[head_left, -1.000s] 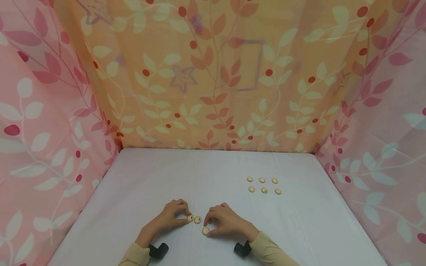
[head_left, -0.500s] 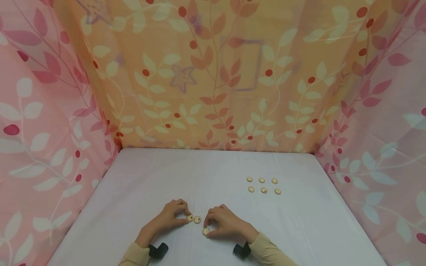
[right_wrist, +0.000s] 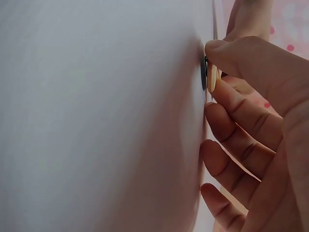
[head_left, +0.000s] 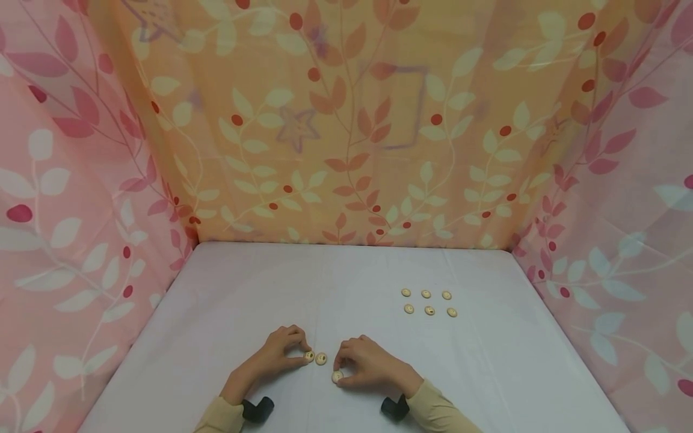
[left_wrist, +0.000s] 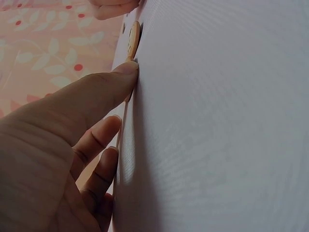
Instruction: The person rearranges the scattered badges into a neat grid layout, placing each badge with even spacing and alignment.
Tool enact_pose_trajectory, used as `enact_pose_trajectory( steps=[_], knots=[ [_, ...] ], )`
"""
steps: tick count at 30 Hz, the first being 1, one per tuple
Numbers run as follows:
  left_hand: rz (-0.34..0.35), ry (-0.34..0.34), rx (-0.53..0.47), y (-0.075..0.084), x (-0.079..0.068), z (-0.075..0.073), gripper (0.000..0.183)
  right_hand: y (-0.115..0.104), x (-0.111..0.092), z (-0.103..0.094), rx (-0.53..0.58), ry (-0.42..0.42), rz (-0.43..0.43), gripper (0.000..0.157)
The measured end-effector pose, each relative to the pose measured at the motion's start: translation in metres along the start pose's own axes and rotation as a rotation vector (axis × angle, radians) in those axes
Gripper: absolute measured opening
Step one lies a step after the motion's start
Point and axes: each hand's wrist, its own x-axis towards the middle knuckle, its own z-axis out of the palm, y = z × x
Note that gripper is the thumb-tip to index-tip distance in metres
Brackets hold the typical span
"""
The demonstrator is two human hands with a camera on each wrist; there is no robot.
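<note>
My left hand (head_left: 281, 350) pinches a small round wooden disc (head_left: 309, 356) with dark markings between thumb and fingertip at the table's front middle. Just right of it lies a second wooden disc (head_left: 321, 358), which shows edge-on past my thumb in the left wrist view. My right hand (head_left: 368, 362) grips a third wooden disc (head_left: 337, 377) by its edges, nearer the front. In the right wrist view this disc (right_wrist: 212, 77) stands close over the cloth between thumb and index finger, a dark shadow beside it. The other right fingers are bent, their tips near the table.
Farther back on the right, several similar discs (head_left: 430, 310) lie in two short rows on the white-covered table (head_left: 260, 282). Floral curtains (head_left: 346, 180) close off the back and both sides. Dark wrist devices (head_left: 395, 408) sit below each hand.
My right hand has shifted slightly right, carrying its disc a little way with it. The left hand and the disc beside it stay in place.
</note>
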Motion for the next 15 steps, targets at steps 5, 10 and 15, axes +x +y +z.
enact_pose_trajectory(
  steps=[5, 10, 15],
  knots=[
    [0.007, 0.005, -0.002, -0.001, 0.0, 0.001, 0.014, 0.002, -0.004, -0.002, 0.021, 0.008, 0.035, 0.018],
    [0.01, 0.009, 0.003, -0.002, 0.0, 0.001, 0.014, 0.007, -0.009, -0.005, 0.029, 0.029, 0.06, 0.015],
    [0.014, 0.007, -0.007, -0.002, 0.0, 0.002, 0.014, 0.014, -0.015, -0.006, 0.042, 0.053, 0.086, 0.015]
  ],
)
